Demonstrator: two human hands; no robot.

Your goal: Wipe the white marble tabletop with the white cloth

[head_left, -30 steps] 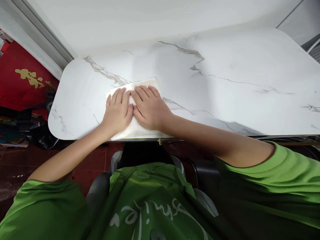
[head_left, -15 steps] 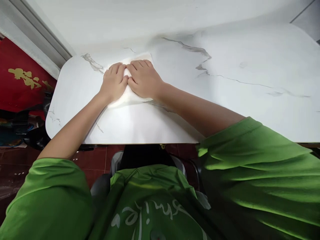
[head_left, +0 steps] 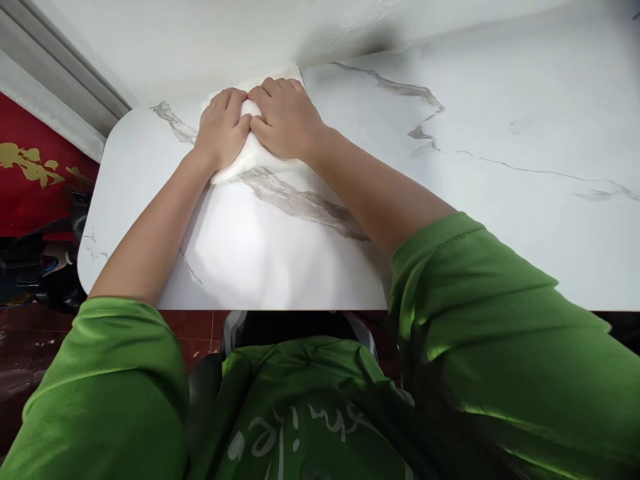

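Note:
A white cloth (head_left: pixel 257 157) lies bunched on the white marble-patterned table (head_left: pixel 500 233), close to the wall at the table's back edge. My left hand (head_left: pixel 223 130) grips the left part of the cloth from above, fingers close together and curled at the tips. Beside it, my right hand (head_left: pixel 287 120) grips the right part in the same way. The two thumbs and index fingers nearly meet, with some cloth showing between them. The fingertips partly press into the cloth, and its middle is hidden beneath both palms.
A white wall (head_left: pixel 200 40) rises behind the table. Left of the table hangs a red item with gold markings (head_left: pixel 30 193), with dark objects below it. A grey-edged chair (head_left: pixel 363 333) shows under the front edge, above a dark red tiled floor.
Both hands have pushed the cloth away from me, toward the wall. Its near edge has bunched up, and more of the grey marbling in front of it shows.

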